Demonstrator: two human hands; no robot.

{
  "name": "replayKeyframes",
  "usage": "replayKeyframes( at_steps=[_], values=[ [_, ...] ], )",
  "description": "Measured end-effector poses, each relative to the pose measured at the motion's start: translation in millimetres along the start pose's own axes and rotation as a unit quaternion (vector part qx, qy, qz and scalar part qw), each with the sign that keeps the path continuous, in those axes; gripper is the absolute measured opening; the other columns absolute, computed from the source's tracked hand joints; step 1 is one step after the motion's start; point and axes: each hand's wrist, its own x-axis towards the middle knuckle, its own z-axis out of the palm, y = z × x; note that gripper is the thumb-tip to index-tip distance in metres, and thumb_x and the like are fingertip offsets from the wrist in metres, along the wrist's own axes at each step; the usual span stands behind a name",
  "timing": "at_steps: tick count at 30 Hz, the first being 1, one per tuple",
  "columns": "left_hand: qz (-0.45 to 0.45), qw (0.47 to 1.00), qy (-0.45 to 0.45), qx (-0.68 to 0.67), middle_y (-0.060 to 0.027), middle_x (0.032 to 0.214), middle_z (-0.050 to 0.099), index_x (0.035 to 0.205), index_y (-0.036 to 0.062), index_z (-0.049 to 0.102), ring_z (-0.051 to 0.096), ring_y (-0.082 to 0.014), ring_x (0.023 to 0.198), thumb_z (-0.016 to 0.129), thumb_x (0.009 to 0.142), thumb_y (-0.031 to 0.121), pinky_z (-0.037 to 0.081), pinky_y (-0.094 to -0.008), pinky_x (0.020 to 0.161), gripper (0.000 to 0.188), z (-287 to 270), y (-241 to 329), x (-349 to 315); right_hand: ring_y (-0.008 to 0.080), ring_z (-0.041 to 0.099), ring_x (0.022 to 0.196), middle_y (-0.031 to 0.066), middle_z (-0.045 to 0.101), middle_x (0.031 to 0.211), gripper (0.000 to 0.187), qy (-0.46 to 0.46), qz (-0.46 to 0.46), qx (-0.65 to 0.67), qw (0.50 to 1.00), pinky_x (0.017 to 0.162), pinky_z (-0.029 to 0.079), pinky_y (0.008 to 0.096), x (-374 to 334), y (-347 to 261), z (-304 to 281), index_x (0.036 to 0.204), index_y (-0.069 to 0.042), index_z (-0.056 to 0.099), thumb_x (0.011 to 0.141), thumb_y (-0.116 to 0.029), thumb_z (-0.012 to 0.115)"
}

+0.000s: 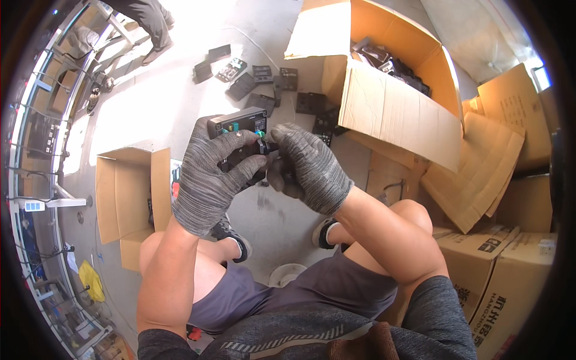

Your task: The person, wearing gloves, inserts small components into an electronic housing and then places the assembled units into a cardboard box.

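In front of me, above the floor, my left hand [204, 168] in a grey knit glove is closed around a black electronic module [243, 122]. The module has an open casing with green and blue parts along its near side. Against its right side is my right hand [312, 168], gloved the same way, with fingers bent and pressed together near a small black piece. What exactly the right fingertips pinch is hidden by the glove. Beyond my hands, several similar black modules [242, 87] lie scattered on the floor.
A large open cardboard box [399, 105] with black parts inside stands ahead right. A smaller open box [123, 192] sits to my left. Flattened cardboard [474, 162] and closed cartons [474, 258] fill the right side. A wired metal rack [66, 203] runs along the left. Another person's leg [150, 27] shows far left.
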Motion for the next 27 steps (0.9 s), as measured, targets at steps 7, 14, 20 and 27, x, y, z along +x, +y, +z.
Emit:
replayKeyframes(
  at_steps=[7, 14, 20, 27],
  values=[
    [0.026, 0.998, 0.010, 0.048, -0.0098, 0.115, 0.055, 0.109, 0.0062, 0.071, 0.062, -0.0235, 0.106, 0.085, 0.076, 0.010, 0.052, -0.0332, 0.092, 0.036, 2.2, -0.6, 1.6, 0.0071, 0.050, 0.053, 0.0008, 0.059, 0.074, 0.034, -0.005, 0.140, -0.045, 0.989, 0.044, 0.036, 0.0222, 11.8, 17.9, -12.6, 0.107, -0.011, 0.059, 0.102, -0.045, 0.057],
    [0.017, 1.000, 0.009, 0.024, -0.0099, 0.114, 0.055, 0.109, 0.0068, 0.072, 0.062, -0.0235, 0.106, 0.085, 0.076, 0.010, 0.052, -0.0334, 0.092, 0.036, 2.4, -0.5, -0.5, 0.0075, 0.045, 0.048, 0.0020, 0.059, 0.074, 0.029, -0.040, 0.051, 0.045, 0.997, 0.043, 0.034, 0.0235, 0.5, 3.9, -8.5, 0.103, -0.009, 0.059, 0.100, -0.038, 0.059],
    [0.028, 0.999, -0.008, 0.033, -0.0094, 0.115, 0.054, 0.110, 0.0067, 0.072, 0.062, -0.0227, 0.106, 0.084, 0.076, 0.010, 0.052, -0.0330, 0.092, 0.036, 4.1, -3.2, -0.9, 0.0080, 0.046, 0.047, 0.0036, 0.061, 0.072, 0.027, -0.037, -0.003, -0.037, 0.999, 0.043, 0.036, 0.0228, 5.6, 16.0, -15.5, 0.102, -0.009, 0.059, 0.099, -0.036, 0.058],
    [0.015, 0.999, -0.007, 0.037, -0.0102, 0.117, 0.054, 0.111, 0.0065, 0.072, 0.063, -0.0230, 0.107, 0.084, 0.076, 0.010, 0.053, -0.0330, 0.092, 0.037, 4.4, -0.3, -2.2, 0.0080, 0.048, 0.048, 0.0019, 0.059, 0.068, 0.023, -0.005, 0.103, -0.052, 0.993, 0.043, 0.035, 0.0225, 5.9, 14.8, -14.5, 0.098, -0.010, 0.060, 0.098, -0.032, 0.060]
  ],
)
